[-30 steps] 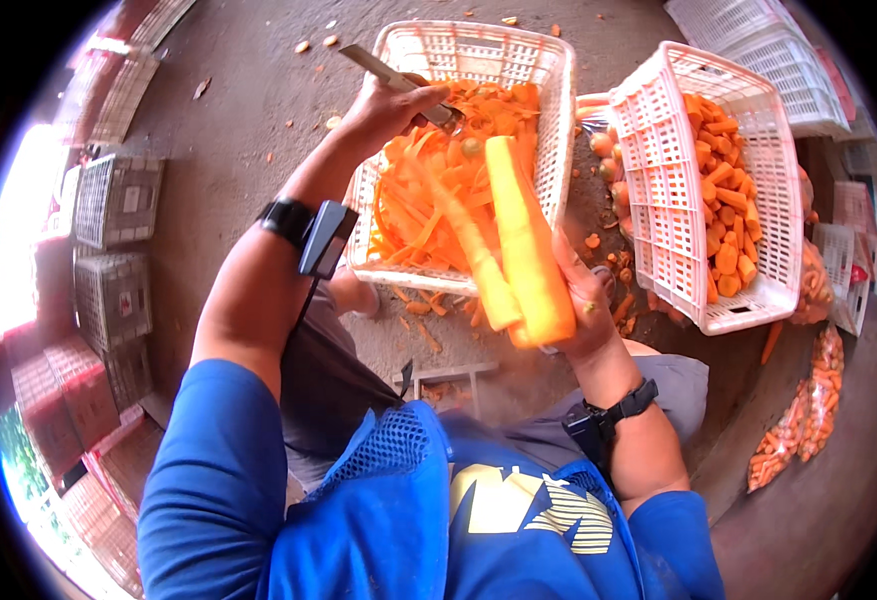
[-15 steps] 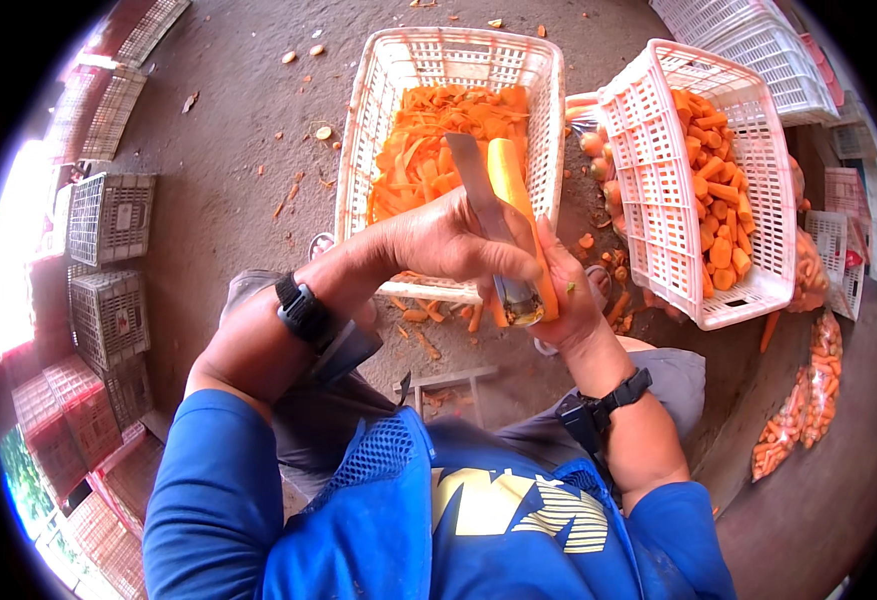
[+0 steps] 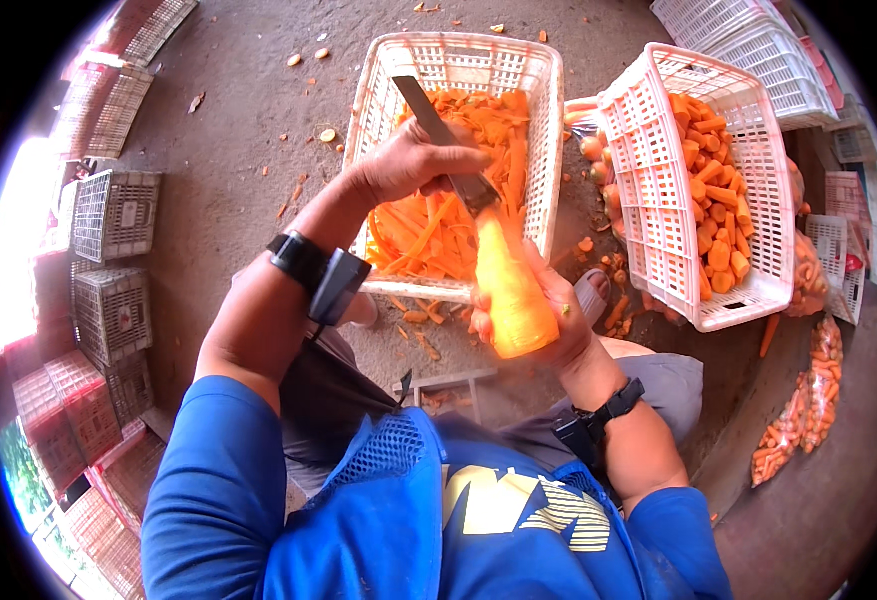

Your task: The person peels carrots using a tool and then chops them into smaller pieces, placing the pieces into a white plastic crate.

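Your left hand (image 3: 413, 160) is closed around the handle of a knife (image 3: 445, 140), its blade running up over the near basket and its lower end meeting the tip of the carrot. Your right hand (image 3: 548, 320) is wrapped around the thick end of a large peeled carrot (image 3: 506, 290), held pointing away from you, just over the basket's near rim.

From the head view, the white basket (image 3: 548, 120) under the knife already holds a good heap of orange peelings (image 3: 438, 235), so much of the paring looks done. This carrot appears smooth and nearly bare. A second white basket (image 3: 648, 180), tilted to your right, holds cut carrot pieces (image 3: 713, 210). Bagged carrots (image 3: 793, 425) lie on the floor by your right side, so more probably remains. Scraps dot the floor (image 3: 228, 130).
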